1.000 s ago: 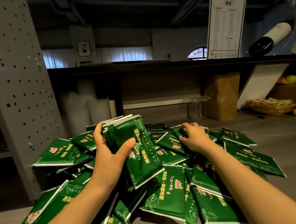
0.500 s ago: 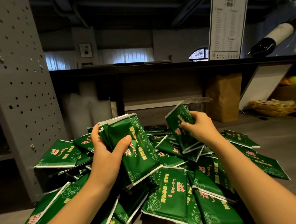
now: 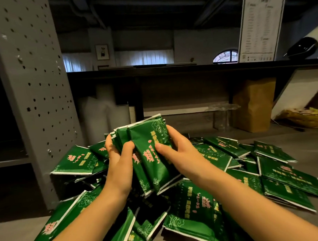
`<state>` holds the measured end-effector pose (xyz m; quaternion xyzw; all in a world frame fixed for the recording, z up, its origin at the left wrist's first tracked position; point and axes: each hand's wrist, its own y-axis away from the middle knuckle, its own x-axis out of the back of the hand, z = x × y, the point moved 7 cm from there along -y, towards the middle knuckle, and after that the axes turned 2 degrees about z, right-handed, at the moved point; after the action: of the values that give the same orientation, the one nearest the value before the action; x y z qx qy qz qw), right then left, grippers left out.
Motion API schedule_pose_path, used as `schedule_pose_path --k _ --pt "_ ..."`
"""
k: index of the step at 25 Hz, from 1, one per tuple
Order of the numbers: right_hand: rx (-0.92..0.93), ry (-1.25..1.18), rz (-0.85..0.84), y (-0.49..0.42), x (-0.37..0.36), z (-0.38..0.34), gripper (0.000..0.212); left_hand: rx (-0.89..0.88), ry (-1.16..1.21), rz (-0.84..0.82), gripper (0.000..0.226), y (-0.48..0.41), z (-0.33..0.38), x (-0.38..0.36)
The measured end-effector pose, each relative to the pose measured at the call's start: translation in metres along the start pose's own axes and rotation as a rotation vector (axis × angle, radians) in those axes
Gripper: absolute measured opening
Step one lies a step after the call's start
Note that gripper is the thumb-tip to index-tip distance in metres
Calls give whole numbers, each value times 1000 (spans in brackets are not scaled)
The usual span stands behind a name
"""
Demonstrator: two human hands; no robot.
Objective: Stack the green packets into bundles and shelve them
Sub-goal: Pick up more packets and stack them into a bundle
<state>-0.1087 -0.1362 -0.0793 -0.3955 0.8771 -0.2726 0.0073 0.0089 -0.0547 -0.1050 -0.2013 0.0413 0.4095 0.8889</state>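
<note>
A bundle of green packets [image 3: 148, 139] stands upright in the middle of the view, held from both sides. My left hand [image 3: 118, 162] grips its left side, thumb on the front. My right hand [image 3: 177, 152] presses the bundle's right side, thumb on the front packet. Below and around the hands lies a loose pile of green packets [image 3: 222, 172] with pink and yellow print, spread over the grey surface [image 3: 305, 145].
A grey perforated shelf upright [image 3: 35, 90] rises at the left, with a shelf ledge [image 3: 6, 161] beside it. Behind the pile run a dark counter [image 3: 188, 69], a brown paper bag [image 3: 252, 105], a clear glass stand [image 3: 222, 116] and a yellow basket [image 3: 308, 116].
My right hand picked one packet from the pile, lifted it and brought it left onto the bundle in my left hand. Both hands now clasp the bundle, which has risen slightly.
</note>
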Motion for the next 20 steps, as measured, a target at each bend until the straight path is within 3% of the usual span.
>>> schedule_pose_path --k 4,5,8,14,16,18,20 --pt "-7 -41 10 7 -13 0 51 62 11 -28 110 6 -1 -1" --pt "-9 -38 11 8 -14 0 56 56 -4 -46 115 8 2 -4" --pt "-23 7 -30 9 -20 2 68 -32 -48 -111 115 9 8 -10" --pt "-149 -112 -212 6 -22 0 58 -69 -61 -108 109 6 9 -8" --pt "-110 100 -230 1 -9 -1 46 -72 -68 -92 104 4 8 -5" --pt "-18 614 -145 -9 21 3 43 -68 -65 -98 104 3 8 -4" --pt "-102 1093 -84 -16 52 20 46 -62 -72 -106 102 4 7 -4"
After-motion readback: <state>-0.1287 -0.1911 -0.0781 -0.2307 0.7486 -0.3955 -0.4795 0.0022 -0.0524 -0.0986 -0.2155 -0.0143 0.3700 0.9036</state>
